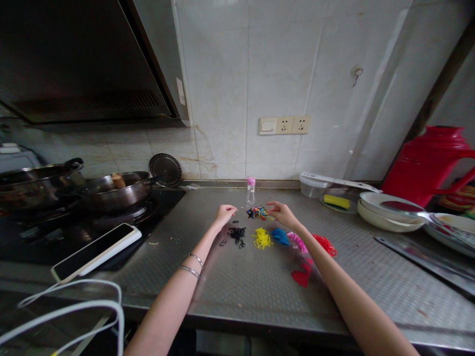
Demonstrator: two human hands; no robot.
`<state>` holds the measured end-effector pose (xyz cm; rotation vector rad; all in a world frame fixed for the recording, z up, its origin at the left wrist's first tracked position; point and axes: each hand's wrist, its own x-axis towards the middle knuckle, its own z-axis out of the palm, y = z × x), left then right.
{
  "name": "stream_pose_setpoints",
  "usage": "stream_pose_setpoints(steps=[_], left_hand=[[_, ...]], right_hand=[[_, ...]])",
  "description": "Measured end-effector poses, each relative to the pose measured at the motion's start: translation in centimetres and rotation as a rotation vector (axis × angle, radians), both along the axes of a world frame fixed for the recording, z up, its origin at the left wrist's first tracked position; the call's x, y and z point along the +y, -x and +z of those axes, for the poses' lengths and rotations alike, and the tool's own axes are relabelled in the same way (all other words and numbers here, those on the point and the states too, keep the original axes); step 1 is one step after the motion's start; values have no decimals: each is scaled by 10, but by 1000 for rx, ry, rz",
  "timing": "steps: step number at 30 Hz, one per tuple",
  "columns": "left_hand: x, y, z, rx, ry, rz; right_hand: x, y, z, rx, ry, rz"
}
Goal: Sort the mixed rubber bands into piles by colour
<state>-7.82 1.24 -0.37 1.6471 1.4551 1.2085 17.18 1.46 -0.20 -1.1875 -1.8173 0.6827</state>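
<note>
1. Your left hand [225,213], mid-frame, curls its fingertips together; your right hand [282,213] bends its fingers at the mixed pile [259,213]. Whether either grips a band, I cannot tell.
2. Your right forearm [336,277], if lowered, could drag the pink bands [297,243] into the red bands [325,244], right of centre.
3. Tangling could make one tugged band scatter others.
4. Mid-frame, your mixed pile looks thin-stranded, tangled and multicoloured.

Rough-patterned metal countertop [230,289], rubbery-looking bands [262,238], glossy plastic flask [426,165], shiny metal pan [118,198], smooth wall tiles [282,64]
</note>
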Motion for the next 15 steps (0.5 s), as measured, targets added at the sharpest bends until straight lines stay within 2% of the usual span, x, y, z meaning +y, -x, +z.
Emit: stream_pose_setpoints(steps=[4, 8, 11, 15], left_hand=[[1, 1, -1, -10, -12, 2], [2, 2, -1, -11, -8, -1], [2, 2, -1, -9, -4, -2], [3, 1, -2, 5, -3, 6]], right_hand=[[-19, 34, 6, -128, -184, 125], [-37, 68, 4, -177, -219, 296], [-46, 82, 2, -224, -235, 331], [-52, 86, 2, -266, -244, 349]])
